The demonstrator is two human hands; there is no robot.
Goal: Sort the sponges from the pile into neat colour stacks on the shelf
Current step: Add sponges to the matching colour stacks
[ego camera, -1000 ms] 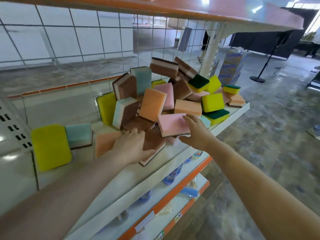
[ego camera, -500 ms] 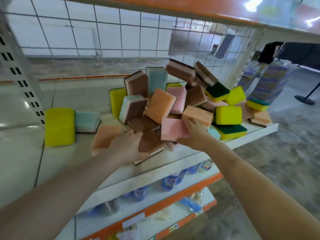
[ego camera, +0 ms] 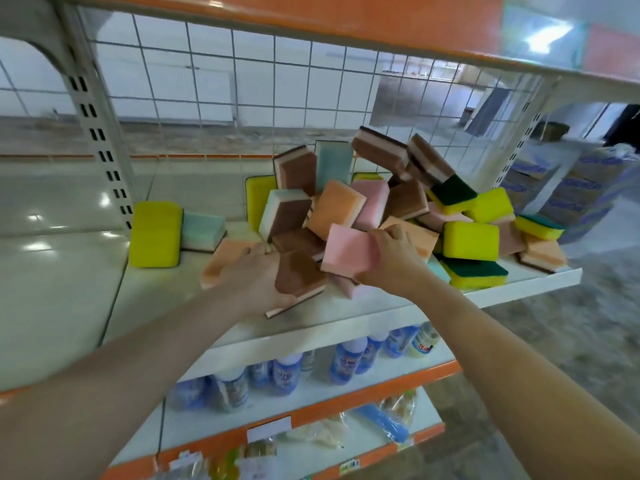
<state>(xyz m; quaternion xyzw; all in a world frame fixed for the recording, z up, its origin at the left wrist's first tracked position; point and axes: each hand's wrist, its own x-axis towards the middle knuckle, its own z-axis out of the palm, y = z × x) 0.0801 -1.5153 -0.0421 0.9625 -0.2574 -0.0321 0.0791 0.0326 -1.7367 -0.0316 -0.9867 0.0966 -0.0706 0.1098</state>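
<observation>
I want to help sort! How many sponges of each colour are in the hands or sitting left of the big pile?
Pink rectangular foam sponge, in the right hand: 1
Brown-topped rectangular sponge, in the left hand: 1
Yellow rectangular sponge: 1
Mint-green rectangular sponge: 1
Peach-orange rectangular sponge: 1
Total: 5

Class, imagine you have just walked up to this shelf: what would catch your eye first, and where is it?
First, the jumbled pile of sponges heaped on the right half of the white shelf. In front of it, the right hand grips a pink sponge while the left hand holds a brown one. A yellow sponge stands apart on the left.
</observation>
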